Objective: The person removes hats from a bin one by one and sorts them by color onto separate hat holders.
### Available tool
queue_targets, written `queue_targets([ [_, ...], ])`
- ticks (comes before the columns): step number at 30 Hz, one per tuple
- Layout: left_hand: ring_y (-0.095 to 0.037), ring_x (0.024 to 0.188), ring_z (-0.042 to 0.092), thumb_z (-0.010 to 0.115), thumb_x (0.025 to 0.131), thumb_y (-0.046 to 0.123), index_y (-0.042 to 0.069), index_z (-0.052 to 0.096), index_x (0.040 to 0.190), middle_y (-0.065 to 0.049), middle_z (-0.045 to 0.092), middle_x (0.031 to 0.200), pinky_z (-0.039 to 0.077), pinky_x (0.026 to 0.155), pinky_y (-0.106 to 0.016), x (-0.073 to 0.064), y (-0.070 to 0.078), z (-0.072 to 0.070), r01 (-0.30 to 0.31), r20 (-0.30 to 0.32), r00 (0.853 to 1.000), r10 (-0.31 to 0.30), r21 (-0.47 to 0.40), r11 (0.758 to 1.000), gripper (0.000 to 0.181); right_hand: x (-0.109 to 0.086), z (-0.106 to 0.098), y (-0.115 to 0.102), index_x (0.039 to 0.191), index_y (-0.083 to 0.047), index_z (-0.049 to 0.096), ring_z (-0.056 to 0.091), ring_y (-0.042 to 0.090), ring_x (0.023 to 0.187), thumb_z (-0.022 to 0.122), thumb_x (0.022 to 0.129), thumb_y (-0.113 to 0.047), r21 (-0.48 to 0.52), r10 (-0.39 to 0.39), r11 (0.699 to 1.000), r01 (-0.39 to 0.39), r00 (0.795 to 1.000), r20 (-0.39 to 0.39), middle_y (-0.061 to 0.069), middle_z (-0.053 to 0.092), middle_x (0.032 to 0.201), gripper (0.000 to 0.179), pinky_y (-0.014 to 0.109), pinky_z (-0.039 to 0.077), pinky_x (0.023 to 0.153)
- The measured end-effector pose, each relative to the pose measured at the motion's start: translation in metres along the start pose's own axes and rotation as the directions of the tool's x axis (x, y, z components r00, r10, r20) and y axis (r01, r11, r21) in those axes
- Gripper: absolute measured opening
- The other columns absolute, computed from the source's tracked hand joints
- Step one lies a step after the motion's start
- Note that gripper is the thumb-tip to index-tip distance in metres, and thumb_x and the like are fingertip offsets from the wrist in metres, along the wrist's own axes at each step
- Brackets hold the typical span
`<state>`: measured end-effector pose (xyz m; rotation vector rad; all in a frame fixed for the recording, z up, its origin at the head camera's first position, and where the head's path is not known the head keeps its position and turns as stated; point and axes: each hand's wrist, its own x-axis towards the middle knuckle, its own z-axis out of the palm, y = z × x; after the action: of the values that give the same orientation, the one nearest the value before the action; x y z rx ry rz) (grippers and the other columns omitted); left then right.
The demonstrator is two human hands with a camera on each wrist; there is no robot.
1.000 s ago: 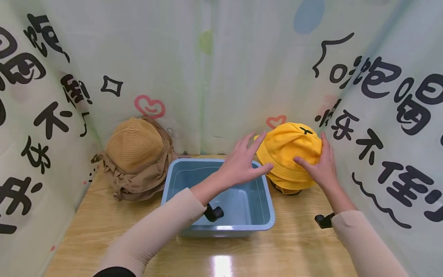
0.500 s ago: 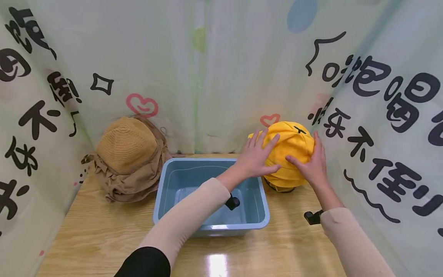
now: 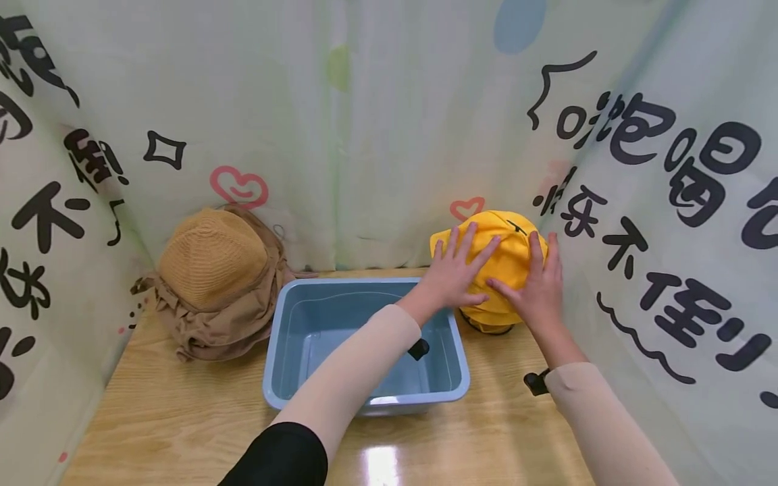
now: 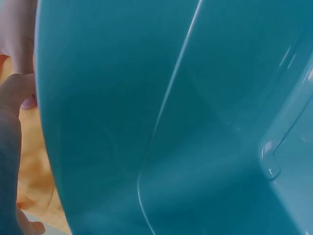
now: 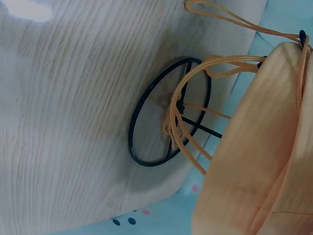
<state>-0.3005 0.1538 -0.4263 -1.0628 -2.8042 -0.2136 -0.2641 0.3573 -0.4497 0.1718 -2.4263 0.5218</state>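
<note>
A yellow cloth hat [image 3: 510,260] sits at the back right of the table, on a black wire stand [image 5: 131,132] whose round base shows in the right wrist view. Orange drawcords [image 5: 225,58] hang from the hat there. My left hand [image 3: 452,273] reaches over the tub, its spread fingers lying against the hat's left side. On the other side my right hand [image 3: 537,290] has fingers along the hat's edge and its thumb across the front. The hat's far side is hidden. In the left wrist view, part of the hat [image 4: 32,161] shows beyond the tub wall.
A blue plastic tub [image 3: 367,399] stands mid-table beneath my left forearm. At the back left is a tan woven hat [image 3: 213,256] with brown cloth [image 3: 209,337] around it. Printed curtains [image 3: 365,135] enclose the wooden table [image 3: 200,405] at the back and sides.
My left hand has moved right, from beside the hat onto its left side. My right hand's fingers have shifted slightly onto the hat. The head view has turned a little to the right.
</note>
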Motion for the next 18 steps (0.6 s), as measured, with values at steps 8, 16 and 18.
queue_targets([
  [8, -0.039, 0.153, -0.009, 0.062, 0.089, 0.063, 0.040, -0.035, 0.148, -0.011, -0.033, 0.161, 0.020, 0.119, -0.059, 0.001, -0.002, 0.009, 0.001, 0.103, 0.995, 0.008, -0.085, 0.996, 0.116, -0.004, 0.011, 0.002, 0.159, -0.028, 0.009, 0.023, 0.055, 0.143, 0.096, 0.063, -0.029, 0.077, 0.036, 0.996, -0.040, 0.998, 0.049, 0.025, 0.011, 0.163, 0.130, 0.070, 0.028, 0.110],
  [16, -0.040, 0.154, -0.001, 0.061, 0.094, 0.054, 0.044, -0.036, 0.146, -0.011, -0.017, 0.167, 0.022, 0.118, -0.060, -0.001, 0.002, 0.015, 0.017, 0.144, 0.990, 0.001, -0.124, 0.992, 0.110, -0.008, 0.014, 0.008, 0.159, -0.025, 0.010, 0.024, 0.051, 0.144, 0.093, 0.067, -0.037, 0.138, 0.028, 0.990, -0.038, 0.997, 0.070, 0.027, 0.016, 0.160, 0.125, 0.067, 0.025, 0.112],
  [18, -0.040, 0.153, 0.000, 0.061, 0.095, 0.051, 0.045, -0.032, 0.148, -0.012, -0.017, 0.166, 0.023, 0.118, -0.060, -0.001, 0.004, 0.013, 0.015, 0.123, 0.992, 0.002, -0.136, 0.991, 0.108, -0.003, 0.006, 0.008, 0.159, -0.023, 0.015, 0.023, 0.047, 0.146, 0.085, 0.077, -0.046, 0.182, 0.042, 0.982, -0.051, 0.998, 0.056, 0.023, 0.018, 0.162, 0.110, 0.066, 0.023, 0.114],
])
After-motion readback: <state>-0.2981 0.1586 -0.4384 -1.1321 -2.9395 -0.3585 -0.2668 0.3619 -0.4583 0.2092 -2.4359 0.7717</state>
